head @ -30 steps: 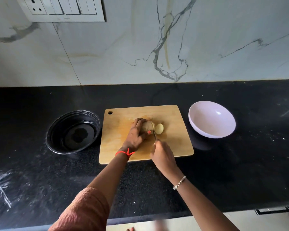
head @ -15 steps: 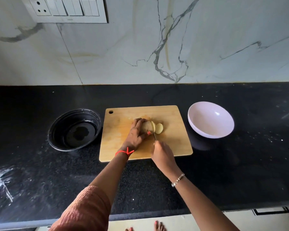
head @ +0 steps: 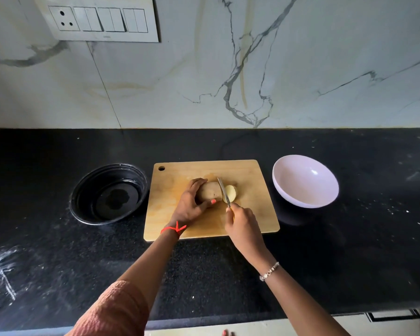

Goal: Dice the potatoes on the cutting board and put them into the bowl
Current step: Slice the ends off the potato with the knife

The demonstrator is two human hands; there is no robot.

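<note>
A brown-skinned potato (head: 210,191) lies in the middle of the wooden cutting board (head: 252,207). My left hand (head: 190,204) grips its left part, fingers curled over it. My right hand (head: 243,224) holds a knife (head: 223,191) whose blade stands across the potato's right end. Just right of the blade lies a pale cut slice (head: 231,193). A white bowl (head: 305,181), tilted and with nothing in it, sits on the counter right of the board.
A black round bowl (head: 109,192) holding a little liquid stands left of the board. The black stone counter (head: 228,275) runs to a marble wall with a switch panel (head: 100,19). White smears mark the counter's left front.
The knife blade has shifted left onto the potato, leaving the cut slice lying flat to its right. My view has tipped slightly upward.
</note>
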